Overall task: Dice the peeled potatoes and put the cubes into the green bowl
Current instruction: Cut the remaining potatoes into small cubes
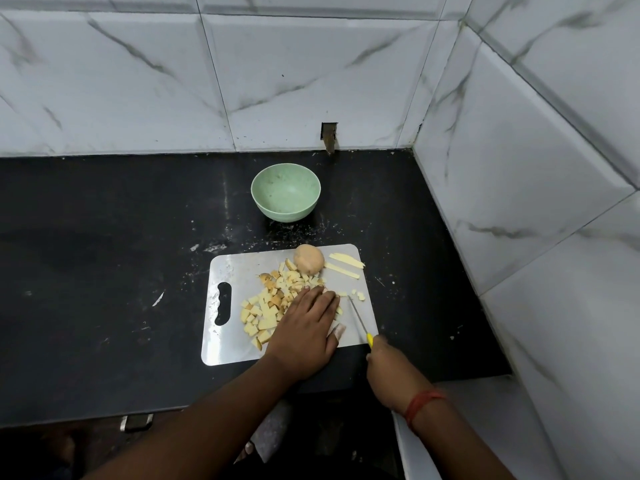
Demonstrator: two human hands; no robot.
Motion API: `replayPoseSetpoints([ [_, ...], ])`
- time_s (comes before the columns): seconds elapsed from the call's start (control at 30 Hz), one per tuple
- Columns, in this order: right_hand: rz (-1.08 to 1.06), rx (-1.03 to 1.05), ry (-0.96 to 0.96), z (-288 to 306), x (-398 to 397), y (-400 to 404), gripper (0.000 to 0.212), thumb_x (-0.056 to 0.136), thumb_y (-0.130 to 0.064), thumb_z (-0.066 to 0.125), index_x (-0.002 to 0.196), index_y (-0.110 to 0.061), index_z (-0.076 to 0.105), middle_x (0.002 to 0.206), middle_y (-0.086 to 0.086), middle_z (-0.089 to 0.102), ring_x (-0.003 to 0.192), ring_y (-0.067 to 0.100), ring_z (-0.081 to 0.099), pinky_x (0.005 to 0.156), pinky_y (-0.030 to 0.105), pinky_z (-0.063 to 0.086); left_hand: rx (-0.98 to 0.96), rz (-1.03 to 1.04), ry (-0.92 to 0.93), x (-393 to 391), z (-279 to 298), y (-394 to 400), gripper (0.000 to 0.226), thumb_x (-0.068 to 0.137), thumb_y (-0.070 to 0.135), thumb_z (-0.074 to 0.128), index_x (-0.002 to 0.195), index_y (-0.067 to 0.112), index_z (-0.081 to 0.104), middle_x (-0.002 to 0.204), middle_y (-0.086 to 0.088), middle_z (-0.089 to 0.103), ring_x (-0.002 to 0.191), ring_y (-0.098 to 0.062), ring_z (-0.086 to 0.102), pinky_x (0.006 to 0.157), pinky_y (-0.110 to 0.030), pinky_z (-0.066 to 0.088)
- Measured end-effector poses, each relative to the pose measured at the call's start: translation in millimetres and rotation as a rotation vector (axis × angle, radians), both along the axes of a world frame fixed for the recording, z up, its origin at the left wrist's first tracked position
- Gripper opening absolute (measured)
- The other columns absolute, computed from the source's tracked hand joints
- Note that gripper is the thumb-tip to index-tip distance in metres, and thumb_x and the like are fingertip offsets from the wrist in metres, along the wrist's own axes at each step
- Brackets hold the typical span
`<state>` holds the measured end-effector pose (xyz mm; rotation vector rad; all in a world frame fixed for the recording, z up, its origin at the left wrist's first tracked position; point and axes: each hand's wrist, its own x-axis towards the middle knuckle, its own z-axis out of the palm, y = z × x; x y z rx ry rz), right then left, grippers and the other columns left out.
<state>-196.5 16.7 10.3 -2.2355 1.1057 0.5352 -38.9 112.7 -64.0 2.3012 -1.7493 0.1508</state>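
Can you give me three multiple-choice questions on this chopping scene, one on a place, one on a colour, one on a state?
1. Where does the round pale green bowl stand?
A. on the black countertop beyond the white plastic cutting board
B. on the board
C. in the left hand

2. What colour is the handle of the thin-bladed knife?
A. red
B. yellow
C. black

3. What does the green bowl hold?
A. all the cubes
B. a whole potato
C. no cubes

Answers: 1 A, the bowl sits on the counter behind the board. 2 B, a yellow handle shows above the right hand. 3 C, the diced potato cubes lie on the board beside the left hand.
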Motion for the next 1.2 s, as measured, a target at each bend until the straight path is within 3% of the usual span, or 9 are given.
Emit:
replayPoseSetpoints([
  [0.23, -0.026, -0.035, -0.081, 2.8, 0.7, 0.3, 0.027, 0.101, -0.011, 0.039, 0.127, -0.004, 0.039, 0.097, 0.005, 0.057, 0.068, 0.01, 0.048, 0.057, 0.022, 0.035, -0.02, -0.001, 0.012, -0.1, -1.5, 2.1, 0.058, 0.106, 0.047, 0.041, 0.148, 0.008, 0.051, 0.151, -0.008, 0.049, 0.145, -0.026, 0.039, 0.125, -0.044, 0.025],
  [0.33, 0.004, -0.042, -0.042, -2.4, 10.1, -0.5, 0.023, 0.099, -0.012, 0.038, 0.121, -0.003, 0.041, 0.094, 0.01, 0.058, 0.082, 0.026, 0.058, 0.063, 0.027, 0.039, -0.017, 0.011, 0.013, 0.3, -2.0, 1.3, 0.06, 0.106, 0.048, 0.041, 0.148, 0.006, 0.051, 0.151, -0.009, 0.05, 0.144, -0.026, 0.04, 0.124, -0.043, 0.027],
  [0.47, 0.012, -0.024, -0.015, -5.9, 12.3, -3.8, 0.027, 0.099, -0.011, 0.037, 0.124, -0.002, 0.041, 0.105, 0.015, 0.06, 0.095, 0.03, 0.062, 0.055, 0.027, 0.035, 0.0, 0.016, 0.032, 0.9, -1.5, -0.3, 0.06, 0.105, 0.048, 0.042, 0.147, 0.007, 0.053, 0.149, -0.008, 0.051, 0.142, -0.028, 0.04, 0.121, -0.045, 0.031],
  [0.6, 0.03, -0.048, 0.011, -2.0, -2.1, -0.6, 0.029, 0.101, -0.011, 0.039, 0.128, -0.002, 0.039, 0.082, 0.002, 0.052, 0.067, 0.012, 0.05, 0.053, 0.02, 0.033, -0.004, 0.013, 0.031, 1.3, -1.2, -1.4, 0.059, 0.106, 0.048, 0.04, 0.147, 0.008, 0.054, 0.149, -0.007, 0.051, 0.142, -0.028, 0.04, 0.121, -0.045, 0.031],
  [0.7, -0.028, -0.012, -0.05, 5.3, -5.5, 0.2, 0.031, 0.101, -0.011, 0.04, 0.131, -0.004, 0.038, 0.098, 0.005, 0.058, 0.076, 0.013, 0.05, 0.068, 0.023, 0.038, -0.004, 0.009, 0.03, 2.1, -1.3, -0.5, 0.059, 0.106, 0.048, 0.039, 0.147, 0.008, 0.053, 0.15, -0.007, 0.05, 0.143, -0.028, 0.04, 0.121, -0.045, 0.031],
  [0.83, -0.011, -0.046, -0.049, 4.5, 7.0, -1.2, 0.029, 0.101, -0.015, 0.039, 0.128, -0.004, 0.038, 0.089, 0.006, 0.051, 0.07, 0.016, 0.052, 0.055, 0.025, 0.035, 0.0, -0.008, 0.029, 1.8, -2.7, 1.3, 0.059, 0.106, 0.049, 0.038, 0.148, 0.009, 0.052, 0.153, -0.006, 0.05, 0.145, -0.027, 0.039, 0.121, -0.044, 0.03],
  [1.0, 0.017, -0.001, -0.016, -1.4, 16.7, -3.7, 0.027, 0.099, -0.013, 0.037, 0.124, -0.002, 0.041, 0.108, 0.016, 0.058, 0.1, 0.032, 0.06, 0.062, 0.025, 0.037, 0.006, 0.005, 0.025, 1.7, -0.9, 0.0, 0.059, 0.106, 0.049, 0.04, 0.148, 0.009, 0.053, 0.151, -0.006, 0.05, 0.143, -0.027, 0.04, 0.121, -0.044, 0.03],
  [1.07, 0.023, -0.023, 0.008, -2.1, 19.8, -1.7, 0.027, 0.099, -0.012, 0.039, 0.125, -0.002, 0.041, 0.106, 0.015, 0.059, 0.091, 0.029, 0.06, 0.062, 0.025, 0.038, 0.018, 0.007, 0.035, 1.7, -0.2, -0.2, 0.059, 0.106, 0.049, 0.04, 0.148, 0.009, 0.053, 0.151, -0.006, 0.05, 0.143, -0.028, 0.04, 0.121, -0.044, 0.03],
  [1.2, 0.046, -0.076, 0.049, -3.1, 9.9, 6.1, 0.023, 0.1, -0.013, 0.042, 0.121, -0.005, 0.042, 0.071, -0.003, 0.041, 0.06, 0.008, 0.043, 0.047, 0.017, 0.025, 0.038, 0.01, 0.032, 1.1, 1.5, -0.2, 0.059, 0.106, 0.049, 0.038, 0.148, 0.009, 0.053, 0.151, -0.006, 0.051, 0.144, -0.027, 0.04, 0.121, -0.044, 0.031],
])
